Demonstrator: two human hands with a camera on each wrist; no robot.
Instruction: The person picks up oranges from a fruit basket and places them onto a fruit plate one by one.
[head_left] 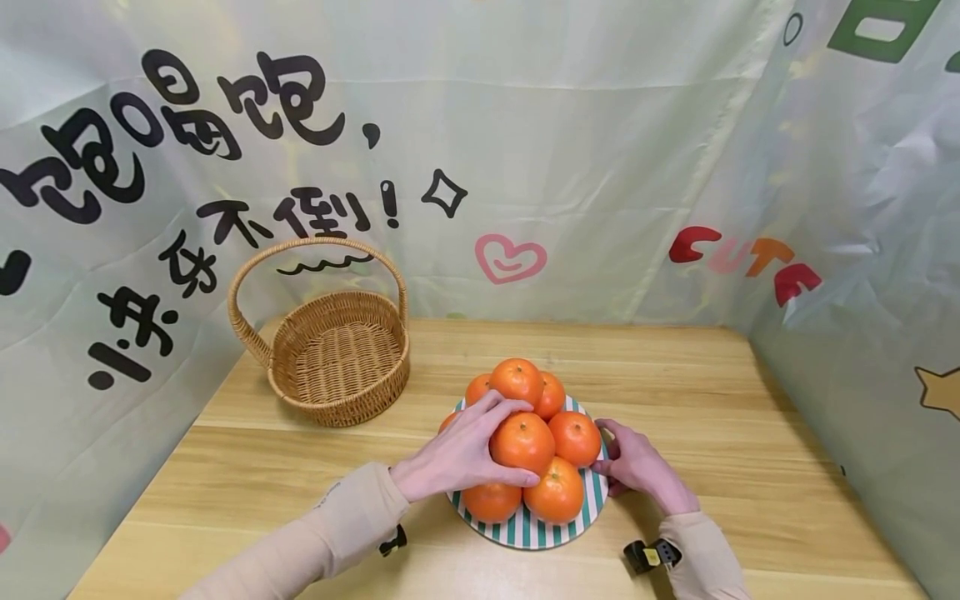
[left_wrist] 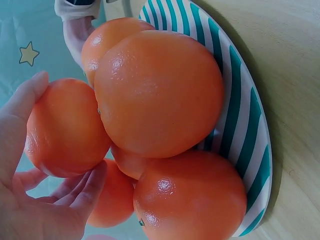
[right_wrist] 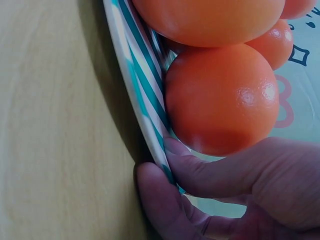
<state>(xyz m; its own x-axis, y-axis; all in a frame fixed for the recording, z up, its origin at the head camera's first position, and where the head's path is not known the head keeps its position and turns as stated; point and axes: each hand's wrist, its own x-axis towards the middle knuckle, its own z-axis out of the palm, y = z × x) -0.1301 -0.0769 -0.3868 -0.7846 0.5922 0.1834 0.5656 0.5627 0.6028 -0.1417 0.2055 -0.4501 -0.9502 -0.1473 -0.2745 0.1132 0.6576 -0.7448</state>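
My left hand (head_left: 459, 450) grips an orange (head_left: 522, 444) at the top of a pile. In the left wrist view its thumb and fingers curl round this orange (left_wrist: 67, 130), which touches the large one beside it. Several more oranges (head_left: 576, 439) lie below and around it on a round plate (head_left: 528, 533) with green and white stripes. At the plate's right edge is my right hand (head_left: 643, 467). The right wrist view shows its thumb (right_wrist: 200, 172) on the plate's upper side and fingers underneath, pinching the rim (right_wrist: 145, 120). Some oranges at the back are partly hidden.
A wicker basket (head_left: 397, 379) with a tall arched handle stands at the back left of the wooden table (head_left: 660, 375); no fruit shows inside it. Printed cloth (head_left: 600, 167) hangs behind the table and along its sides.
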